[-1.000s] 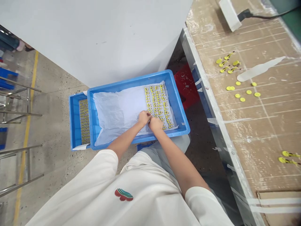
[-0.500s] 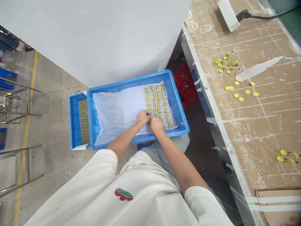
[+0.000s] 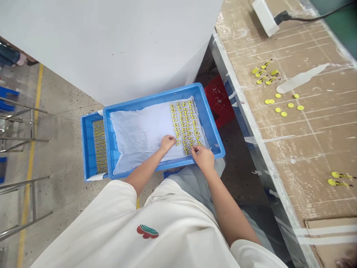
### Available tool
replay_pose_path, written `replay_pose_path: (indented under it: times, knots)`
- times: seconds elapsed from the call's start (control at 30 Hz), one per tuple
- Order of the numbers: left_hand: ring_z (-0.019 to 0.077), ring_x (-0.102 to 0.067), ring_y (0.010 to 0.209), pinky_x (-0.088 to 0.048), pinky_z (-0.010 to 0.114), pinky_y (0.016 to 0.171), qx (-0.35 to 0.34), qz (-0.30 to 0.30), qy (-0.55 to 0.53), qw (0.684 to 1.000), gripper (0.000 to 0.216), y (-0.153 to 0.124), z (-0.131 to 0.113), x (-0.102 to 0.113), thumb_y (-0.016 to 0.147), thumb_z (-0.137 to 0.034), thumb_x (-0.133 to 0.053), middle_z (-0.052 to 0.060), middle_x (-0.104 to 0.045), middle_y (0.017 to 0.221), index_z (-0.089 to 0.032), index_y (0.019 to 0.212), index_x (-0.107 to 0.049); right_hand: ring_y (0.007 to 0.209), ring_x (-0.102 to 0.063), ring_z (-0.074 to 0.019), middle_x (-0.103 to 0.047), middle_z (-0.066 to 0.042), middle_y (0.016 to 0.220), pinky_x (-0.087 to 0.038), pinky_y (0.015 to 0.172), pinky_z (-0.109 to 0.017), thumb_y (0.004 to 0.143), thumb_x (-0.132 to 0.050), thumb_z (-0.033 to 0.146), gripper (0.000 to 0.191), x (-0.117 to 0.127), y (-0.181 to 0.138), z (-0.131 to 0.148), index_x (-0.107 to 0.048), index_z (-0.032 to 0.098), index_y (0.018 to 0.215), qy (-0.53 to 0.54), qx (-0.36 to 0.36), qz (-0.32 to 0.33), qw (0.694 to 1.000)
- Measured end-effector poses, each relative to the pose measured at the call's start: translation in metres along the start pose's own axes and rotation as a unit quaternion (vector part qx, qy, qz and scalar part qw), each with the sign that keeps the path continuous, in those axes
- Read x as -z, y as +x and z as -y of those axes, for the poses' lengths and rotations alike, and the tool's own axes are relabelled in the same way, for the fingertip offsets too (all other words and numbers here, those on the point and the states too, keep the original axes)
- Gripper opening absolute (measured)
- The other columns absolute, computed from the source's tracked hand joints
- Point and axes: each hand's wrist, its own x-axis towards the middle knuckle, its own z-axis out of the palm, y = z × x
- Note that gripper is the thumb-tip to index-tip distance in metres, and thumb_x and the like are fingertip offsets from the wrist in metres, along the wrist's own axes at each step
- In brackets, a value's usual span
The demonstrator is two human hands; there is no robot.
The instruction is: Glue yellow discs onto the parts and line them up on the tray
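Observation:
A blue tray sits in front of me, lined with a white sheet. Rows of small yellow pieces lie on the sheet's right part. My left hand rests closed on the sheet, fingertips pinched at the left edge of the rows. My right hand is at the tray's near rim, its fingers pinched at the nearest yellow pieces; what it grips is too small to name.
A second blue tray with more yellow pieces sticks out from under the first at the left. A cardboard-topped bench on the right carries loose yellow pieces. A white panel stands behind. Metal racks stand left.
My right hand has drawn back from beside the left hand toward the tray's near right rim. My left hand has stayed at the rows. The view has shifted slightly.

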Motion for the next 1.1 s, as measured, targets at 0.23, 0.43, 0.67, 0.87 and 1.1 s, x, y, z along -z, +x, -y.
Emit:
replay_pose_path:
  times: [0.23,0.43,0.67,0.87,1.1]
  knots:
    - [0.0190,-0.061,0.099,-0.054,0.041,0.085,-0.022,-0.005,-0.004,1.000,0.034,0.006,-0.001,-0.004,0.090,-0.037,-0.056,0.009,-0.061,0.115,-0.015,0.115,-0.058,0.093,-0.066,-0.0179,-0.073,-0.004,0.099,-0.041,0.076,-0.023,0.092,-0.047,0.043,0.032,-0.006,-0.019,-0.012,-0.069,0.022,0.103,0.040,0.030,-0.054,0.997]
    - [0.0148,-0.065,0.088,-0.050,0.028,0.086,-0.068,-0.072,0.012,0.995,0.014,0.008,-0.005,-0.006,0.078,-0.023,-0.065,0.006,-0.071,0.093,-0.016,0.091,-0.066,0.088,-0.066,-0.0153,-0.073,-0.001,0.095,-0.040,0.075,-0.022,0.092,-0.048,0.042,0.031,-0.011,-0.017,-0.014,-0.071,0.023,0.099,0.057,0.048,-0.086,0.993]
    - [0.0155,-0.066,0.083,-0.050,0.028,0.082,-0.105,-0.098,0.019,0.990,0.018,0.012,-0.005,-0.012,0.072,-0.025,-0.071,0.006,-0.072,0.089,-0.016,0.086,-0.065,0.083,-0.067,-0.0160,-0.074,-0.001,0.089,-0.040,0.070,-0.023,0.091,-0.049,0.042,0.029,-0.016,-0.017,-0.017,-0.072,0.024,0.094,0.064,0.070,-0.115,0.989]
    - [0.0140,-0.066,0.081,-0.050,0.026,0.079,-0.138,-0.101,0.023,0.985,0.016,0.013,-0.005,-0.012,0.076,-0.023,-0.066,0.006,-0.071,0.089,-0.015,0.089,-0.064,0.079,-0.067,-0.0173,-0.074,-0.002,0.085,-0.039,0.066,-0.025,0.090,-0.052,0.041,0.028,-0.020,-0.015,-0.021,-0.072,0.023,0.092,0.072,0.087,-0.137,0.984]
    - [0.0145,-0.062,0.072,-0.050,0.031,0.079,-0.191,-0.072,0.068,0.977,0.030,-0.003,0.007,-0.010,0.066,-0.025,-0.075,0.006,-0.067,0.096,-0.017,0.093,-0.066,0.077,-0.067,-0.0168,-0.074,-0.001,0.084,-0.037,0.064,-0.025,0.089,-0.053,0.039,0.025,-0.022,-0.015,-0.021,-0.072,0.023,0.089,0.074,0.093,-0.156,0.981]
